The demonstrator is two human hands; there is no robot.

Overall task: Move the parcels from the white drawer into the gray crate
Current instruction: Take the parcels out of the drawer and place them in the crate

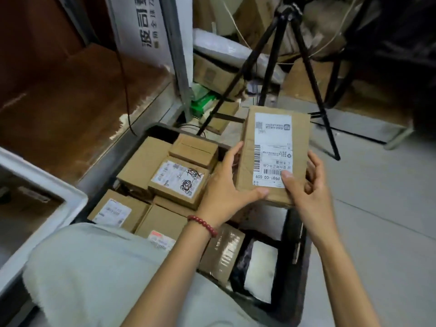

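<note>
A flat brown cardboard parcel [299, 138] with a white shipping label is held up over the right side of the gray crate [296, 274]. My left hand [226, 185] grips its left edge, thumb on the near face. My right hand [306, 185] holds the near right corner, thumb pressed on the label. The crate below holds several brown cardboard parcels [179, 180], a taped parcel [221, 253] and a white padded bag [259, 272]. The white drawer [47, 187] shows at the left edge, its inside mostly out of view.
A black tripod [313, 90] stands just beyond the crate on the gray floor. Cardboard boxes, a green packet [203, 102] and bagged goods are piled behind it. A brown shelf board [70, 102] and a metal post [179, 55] lie at the left. My knee [94, 274] covers the crate's near left.
</note>
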